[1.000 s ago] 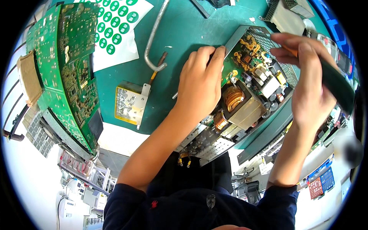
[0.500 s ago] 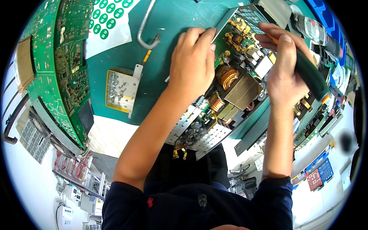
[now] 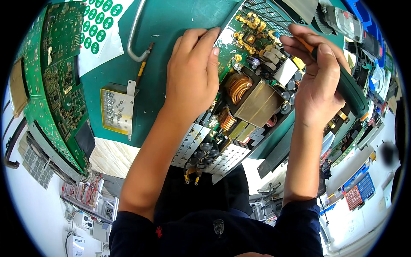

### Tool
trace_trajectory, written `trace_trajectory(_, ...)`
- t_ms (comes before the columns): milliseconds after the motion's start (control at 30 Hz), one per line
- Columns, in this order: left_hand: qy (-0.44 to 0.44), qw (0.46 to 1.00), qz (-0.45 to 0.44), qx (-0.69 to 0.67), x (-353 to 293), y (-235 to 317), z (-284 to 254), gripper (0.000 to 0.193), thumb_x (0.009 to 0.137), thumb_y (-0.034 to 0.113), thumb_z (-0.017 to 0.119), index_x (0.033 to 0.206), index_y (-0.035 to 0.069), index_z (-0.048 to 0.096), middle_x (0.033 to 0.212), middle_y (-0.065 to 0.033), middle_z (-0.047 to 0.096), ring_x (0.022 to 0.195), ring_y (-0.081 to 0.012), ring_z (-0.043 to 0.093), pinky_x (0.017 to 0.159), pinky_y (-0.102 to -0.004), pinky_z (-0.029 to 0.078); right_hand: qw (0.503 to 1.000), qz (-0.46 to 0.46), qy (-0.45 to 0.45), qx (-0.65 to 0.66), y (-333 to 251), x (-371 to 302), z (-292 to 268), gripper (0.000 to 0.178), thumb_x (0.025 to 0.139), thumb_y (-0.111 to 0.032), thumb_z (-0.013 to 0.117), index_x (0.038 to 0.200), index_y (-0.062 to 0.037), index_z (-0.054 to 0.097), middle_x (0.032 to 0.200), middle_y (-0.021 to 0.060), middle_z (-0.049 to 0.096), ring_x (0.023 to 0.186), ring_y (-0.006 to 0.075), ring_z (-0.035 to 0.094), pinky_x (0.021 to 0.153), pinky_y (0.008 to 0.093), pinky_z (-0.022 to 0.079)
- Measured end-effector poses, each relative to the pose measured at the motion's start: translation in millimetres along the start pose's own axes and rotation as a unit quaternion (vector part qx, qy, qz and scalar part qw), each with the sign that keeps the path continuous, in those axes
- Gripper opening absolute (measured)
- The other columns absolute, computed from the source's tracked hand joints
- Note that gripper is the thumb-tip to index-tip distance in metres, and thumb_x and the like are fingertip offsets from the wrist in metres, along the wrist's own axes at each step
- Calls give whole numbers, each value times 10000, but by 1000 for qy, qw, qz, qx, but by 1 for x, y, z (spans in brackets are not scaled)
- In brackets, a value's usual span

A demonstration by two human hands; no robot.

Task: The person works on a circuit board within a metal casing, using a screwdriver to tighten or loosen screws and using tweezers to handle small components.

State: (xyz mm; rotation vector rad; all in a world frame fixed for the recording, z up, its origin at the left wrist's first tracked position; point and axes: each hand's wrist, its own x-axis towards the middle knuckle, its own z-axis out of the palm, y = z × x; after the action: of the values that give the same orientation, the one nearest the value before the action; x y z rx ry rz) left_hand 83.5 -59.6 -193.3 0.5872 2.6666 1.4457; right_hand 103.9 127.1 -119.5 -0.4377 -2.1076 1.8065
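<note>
A metal chassis [image 3: 230,156] packed with electronic parts lies tilted across the bench in front of me. In it are a copper coil [image 3: 239,88], a large brown-cased block [image 3: 260,104] and yellow-topped components [image 3: 250,38]. My left hand [image 3: 191,68] is closed over the chassis's left wall, fingers wrapped on the edge near the far end. Over the right side, my right hand [image 3: 319,83] grips a screwdriver [image 3: 352,90] with a thick dark green handle and orange ends. The screwdriver's tip is hidden, close to the black grille [image 3: 267,15] at the far end.
On the left are a yellow-edged tray [image 3: 117,109] of small screws, a bent metal tube [image 3: 133,32], a sheet of green round stickers [image 3: 96,38] and a large green circuit board [image 3: 58,77]. More boards and parts crowd the right, with blue bins [image 3: 366,25] behind.
The scene has shifted left in view, the tray and chassis with it. My left hand still holds the chassis wall, and my right hand keeps its grip on the screwdriver, slightly farther right over the chassis.
</note>
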Motion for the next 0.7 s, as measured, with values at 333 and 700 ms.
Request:
trace_trajectory(333, -4, 1000, -4, 2, -1, -2, 1, 272, 921, 48, 546, 1171, -21, 627, 1083, -151, 596, 956, -347, 570, 834, -429, 470, 999, -10, -46, -15, 5, 10, -11, 312, 963, -124, 433, 1016, 123, 616, 1063, 307, 665, 875, 382, 710, 803, 426, 594)
trace_trajectory(700, -1, 1000, -7, -4, 2, 0, -1, 269, 918, 49, 559, 1168, -16, 634, 1079, -144, 598, 955, -341, 572, 831, -426, 472, 995, 5, -72, -70, -14, 28, -6, 311, 970, -102, 424, 1008, 127, 631, 1051, 278, 684, 879, 338, 711, 799, 401, 582)
